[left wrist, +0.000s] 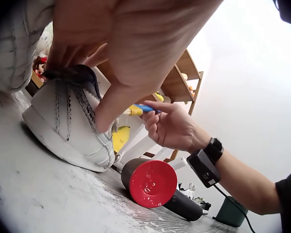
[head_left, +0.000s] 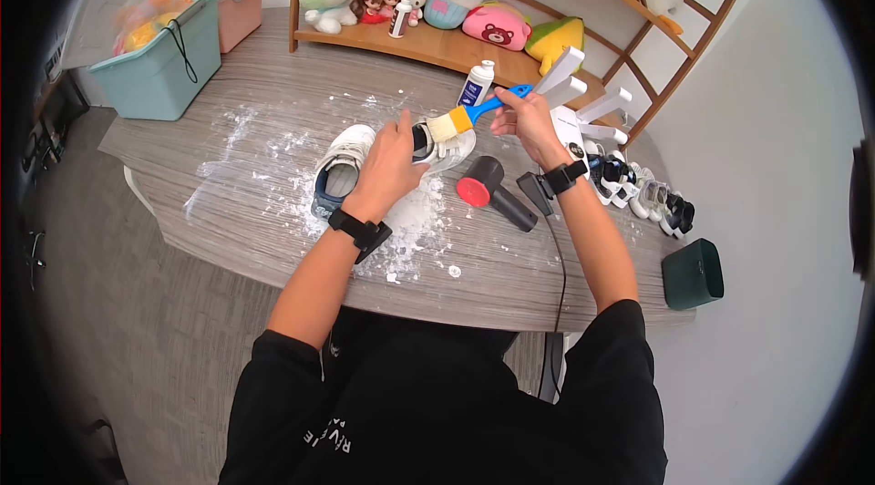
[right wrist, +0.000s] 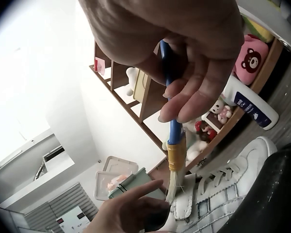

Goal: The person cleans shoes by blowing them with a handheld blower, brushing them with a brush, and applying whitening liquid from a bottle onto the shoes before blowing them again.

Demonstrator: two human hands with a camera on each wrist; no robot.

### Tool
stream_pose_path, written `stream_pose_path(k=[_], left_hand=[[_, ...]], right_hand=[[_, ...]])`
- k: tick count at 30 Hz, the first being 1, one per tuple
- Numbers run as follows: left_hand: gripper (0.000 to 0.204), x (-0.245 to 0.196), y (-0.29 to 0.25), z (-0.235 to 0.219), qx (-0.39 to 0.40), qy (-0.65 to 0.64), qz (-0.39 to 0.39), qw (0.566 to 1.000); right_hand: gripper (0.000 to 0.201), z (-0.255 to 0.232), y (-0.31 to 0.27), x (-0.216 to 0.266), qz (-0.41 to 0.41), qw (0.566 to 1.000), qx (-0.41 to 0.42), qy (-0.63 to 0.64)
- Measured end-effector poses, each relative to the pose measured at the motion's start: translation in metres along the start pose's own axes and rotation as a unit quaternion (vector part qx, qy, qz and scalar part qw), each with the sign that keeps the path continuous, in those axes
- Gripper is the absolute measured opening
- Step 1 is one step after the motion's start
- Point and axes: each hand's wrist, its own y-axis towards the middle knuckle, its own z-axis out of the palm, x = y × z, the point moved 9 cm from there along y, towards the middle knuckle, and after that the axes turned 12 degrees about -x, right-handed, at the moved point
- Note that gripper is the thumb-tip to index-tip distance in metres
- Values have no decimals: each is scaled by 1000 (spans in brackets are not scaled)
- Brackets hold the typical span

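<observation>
A white shoe (head_left: 453,150) stands on the table with the left hand (head_left: 392,163) gripping it at its heel and dark collar. In the left wrist view the thumb lies along the side of that shoe (left wrist: 63,116). The right hand (head_left: 530,125) pinches the blue handle of a brush (head_left: 460,120), whose pale bristles meet the shoe near its strap and opening. In the right wrist view the brush (right wrist: 176,155) points down at the white strap. A second white shoe (head_left: 351,157) with a dark blue heel sits left of the left hand.
White powder (head_left: 410,230) and crumbs lie across the table. A black and red hair dryer (head_left: 480,182) is right of the shoes, a white bottle (head_left: 477,84) behind them. More shoes (head_left: 649,196), a white rack, a dark green bin (head_left: 691,273), storage boxes (head_left: 164,66) and a toy shelf (head_left: 437,46) stand around.
</observation>
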Motion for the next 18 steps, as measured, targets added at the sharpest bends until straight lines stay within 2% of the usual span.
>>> stream_pose_path(k=[3, 5, 6, 8, 10, 13, 14, 16, 18], left_hand=[[95, -4, -2, -2, -16, 16, 16, 1000], [95, -5, 2, -4, -24, 22, 21, 999], [95, -4, 2, -3, -11, 19, 14, 1000], [96, -3, 0, -1, 7, 16, 4, 1000], [96, -3, 0, -1, 20, 0, -6, 1000], [95, -4, -1, 1, 12, 25, 9, 1000], [95, -4, -1, 1, 12, 25, 13, 1000], [93, -3, 1, 2, 18, 10, 9, 1000], [93, -4, 1, 1, 13, 11, 13, 1000]], right_hand=[[31, -15, 15, -18, 40, 998, -27, -40], [30, -35, 27, -8, -27, 990, -76, -114], [30, -36, 29, -6, -27, 990, -77, -114], [32, -37, 28, 10, -123, 974, -89, -166], [32, -21, 12, 24, -143, 968, -93, -186], [30, 24, -14, 55, -287, 902, -56, -318], [30, 30, -18, 55, -289, 901, -59, -317], [31, 60, -39, 74, -273, 919, -5, -284], [32, 64, -34, 79, -269, 927, -8, -261]])
